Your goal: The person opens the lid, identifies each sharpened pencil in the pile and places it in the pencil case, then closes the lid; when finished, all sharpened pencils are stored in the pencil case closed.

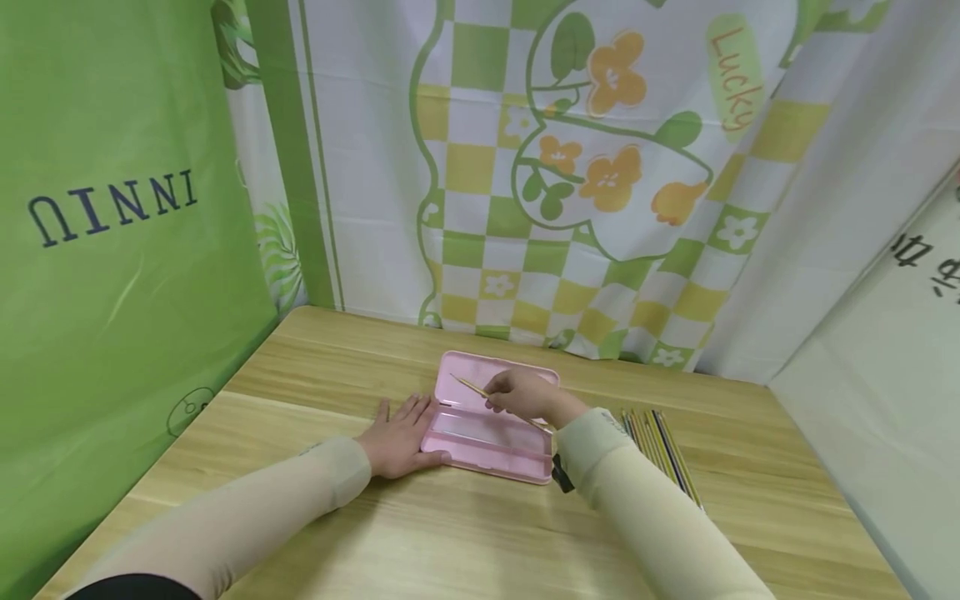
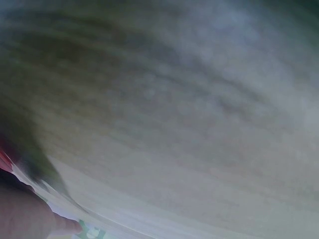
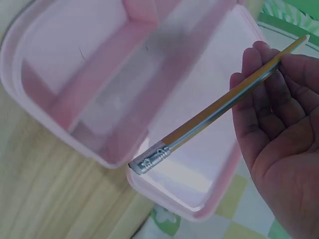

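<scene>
A pink pencil box (image 1: 486,457) lies on the table with its lid (image 1: 468,367) raised at the back. A divider runs along its tray. Above the box, my right hand (image 1: 519,393) pinches a yellow pencil (image 3: 214,112) between thumb and fingers. The pencil slants, its sharpened tip toward the left and its silver ferrule and eraser toward the right. My left hand (image 1: 397,442) lies with straight fingers at the box's left end, its thumb by the front corner. The left wrist view is mostly blurred, with part of that hand (image 2: 25,214) low at the left.
Several pencils (image 1: 660,450) lie side by side on the wooden table (image 1: 390,542) to the right, partly behind the right sleeve. A patterned curtain (image 1: 487,208) hangs behind the table, a green one (image 1: 112,292) at the left and a white one (image 1: 885,333) at the right.
</scene>
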Demonstrator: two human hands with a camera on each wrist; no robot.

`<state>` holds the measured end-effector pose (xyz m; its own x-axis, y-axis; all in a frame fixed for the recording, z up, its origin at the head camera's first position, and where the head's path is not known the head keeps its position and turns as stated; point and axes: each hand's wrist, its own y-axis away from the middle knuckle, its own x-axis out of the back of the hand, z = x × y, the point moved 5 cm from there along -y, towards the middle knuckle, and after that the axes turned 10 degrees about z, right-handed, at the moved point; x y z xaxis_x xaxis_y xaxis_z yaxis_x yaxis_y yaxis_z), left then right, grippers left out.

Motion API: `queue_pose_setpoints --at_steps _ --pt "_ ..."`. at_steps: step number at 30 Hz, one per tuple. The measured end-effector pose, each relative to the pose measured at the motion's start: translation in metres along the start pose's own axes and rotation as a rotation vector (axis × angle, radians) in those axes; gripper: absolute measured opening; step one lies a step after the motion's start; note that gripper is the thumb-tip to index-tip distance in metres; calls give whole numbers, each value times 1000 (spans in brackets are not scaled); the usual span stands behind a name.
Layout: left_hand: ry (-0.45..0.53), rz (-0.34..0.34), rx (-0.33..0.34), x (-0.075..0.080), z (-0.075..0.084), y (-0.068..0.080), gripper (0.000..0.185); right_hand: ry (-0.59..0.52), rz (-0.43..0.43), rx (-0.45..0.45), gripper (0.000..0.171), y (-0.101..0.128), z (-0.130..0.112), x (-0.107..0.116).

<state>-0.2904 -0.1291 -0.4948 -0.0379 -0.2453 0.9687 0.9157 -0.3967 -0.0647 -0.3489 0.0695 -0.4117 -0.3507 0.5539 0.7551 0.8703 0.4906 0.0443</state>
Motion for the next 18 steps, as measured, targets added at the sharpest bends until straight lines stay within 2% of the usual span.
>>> queue_pose_setpoints --at_steps 7,13,18 --pt "2 -7 2 2 2 0 101 140 16 76 18 -3 -3 -16" --pt "17 -1 -7 0 2 -1 102 184 -2 36 15 -2 1 -26" --pt "33 8 -7 -3 0 -1 102 204 -9 43 10 1 5 -34"
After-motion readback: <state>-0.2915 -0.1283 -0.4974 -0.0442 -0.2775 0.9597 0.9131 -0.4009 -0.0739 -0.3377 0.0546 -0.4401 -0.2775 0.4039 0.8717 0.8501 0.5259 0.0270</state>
